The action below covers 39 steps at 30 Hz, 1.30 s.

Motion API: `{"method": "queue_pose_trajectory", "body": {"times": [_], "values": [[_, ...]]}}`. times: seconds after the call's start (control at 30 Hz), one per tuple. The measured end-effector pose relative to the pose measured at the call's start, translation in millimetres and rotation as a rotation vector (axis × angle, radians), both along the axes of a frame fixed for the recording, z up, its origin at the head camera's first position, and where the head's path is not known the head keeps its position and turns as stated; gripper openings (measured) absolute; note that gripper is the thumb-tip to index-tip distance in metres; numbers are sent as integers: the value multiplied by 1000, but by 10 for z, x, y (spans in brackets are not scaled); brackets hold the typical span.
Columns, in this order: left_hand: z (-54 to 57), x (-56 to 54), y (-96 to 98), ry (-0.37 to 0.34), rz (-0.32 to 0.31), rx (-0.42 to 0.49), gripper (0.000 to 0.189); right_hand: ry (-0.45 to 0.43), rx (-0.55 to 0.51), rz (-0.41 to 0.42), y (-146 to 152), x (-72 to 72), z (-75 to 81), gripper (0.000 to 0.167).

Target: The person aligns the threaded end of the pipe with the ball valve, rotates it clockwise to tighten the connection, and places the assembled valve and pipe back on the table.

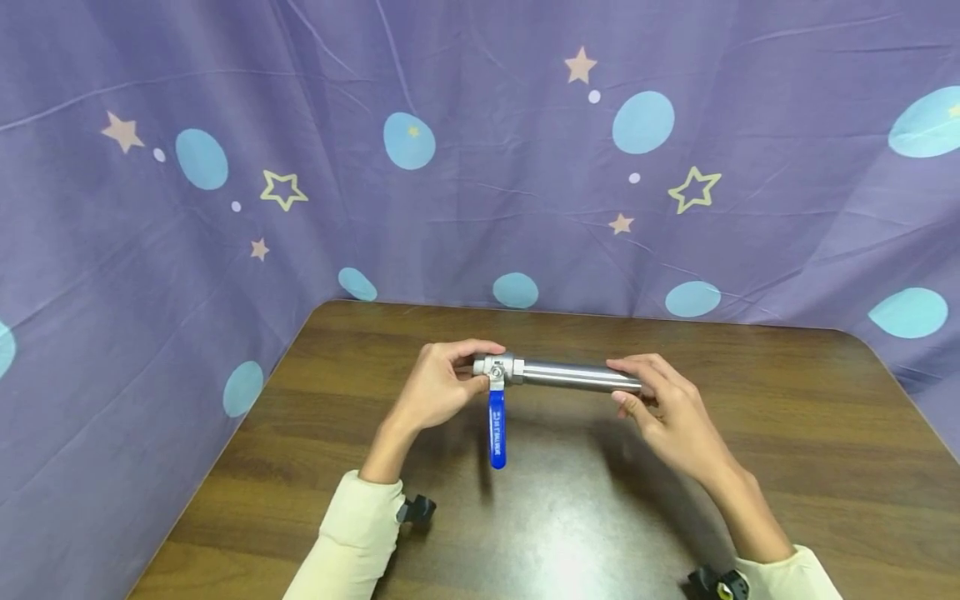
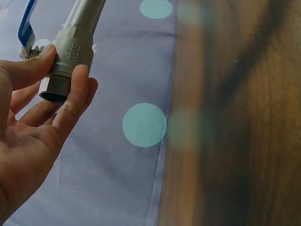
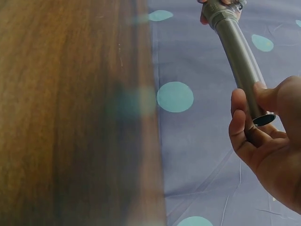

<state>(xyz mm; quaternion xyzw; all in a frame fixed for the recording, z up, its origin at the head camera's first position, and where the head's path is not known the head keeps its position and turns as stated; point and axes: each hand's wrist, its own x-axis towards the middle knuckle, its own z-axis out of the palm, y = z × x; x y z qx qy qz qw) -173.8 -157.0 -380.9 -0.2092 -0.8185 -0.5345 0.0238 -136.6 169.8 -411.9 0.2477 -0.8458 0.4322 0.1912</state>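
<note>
Both hands hold up one joined piece above the table: a metal ball valve (image 1: 507, 367) with a straight steel pipe (image 1: 570, 375) running right from it. My left hand (image 1: 437, 385) grips the valve body, thumb and fingertips on either side, as the left wrist view shows around the valve (image 2: 75, 54). From the valve a blue lever handle (image 1: 497, 429) points toward me. At the pipe's far right end, my right hand (image 1: 671, 411) pinches the pipe between thumb and fingers. The pipe's open end (image 3: 264, 119) shows in the right wrist view.
A brown wood-grain table (image 1: 300, 517) lies under the hands. Behind it and along the left hangs a purple curtain (image 1: 465, 217) with stars and blue dots. Black wrist straps (image 1: 417, 510) sit at the cream sleeves (image 1: 348, 533).
</note>
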Motion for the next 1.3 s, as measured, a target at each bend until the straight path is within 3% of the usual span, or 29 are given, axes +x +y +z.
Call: {"method": "queue_pose_trajectory", "body": {"times": [0.33, 0.87, 1.13, 1.3], "values": [[-104, -34, -6, 24, -18, -35, 40, -48, 27, 17, 7, -34, -79, 43], [-266, -71, 12, 16, -3, -193, 40, -128, 92, 4, 67, -96, -264, 40], [-292, -89, 21, 3, -20, -260, 39, -37, 205, -60, 60, -143, -305, 38], [-304, -110, 29, 6, -27, -294, 40, -41, 224, -55, 49, -158, -316, 37]]}}
